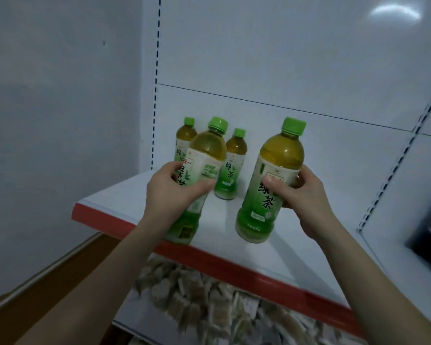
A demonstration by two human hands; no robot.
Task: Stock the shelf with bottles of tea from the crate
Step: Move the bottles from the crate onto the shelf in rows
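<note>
The left grip and right grip are bare, as are both forearms.

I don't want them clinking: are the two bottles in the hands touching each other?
Apart. The head view shows the shelf and a rear bottle in the gap between the left-held bottle and the right-held bottle.

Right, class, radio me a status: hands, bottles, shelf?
Left hand grips tilted tea bottle; right hand grips upright tea bottle. Both at shelf front. Two rear bottles standing; nothing blocking.
</note>
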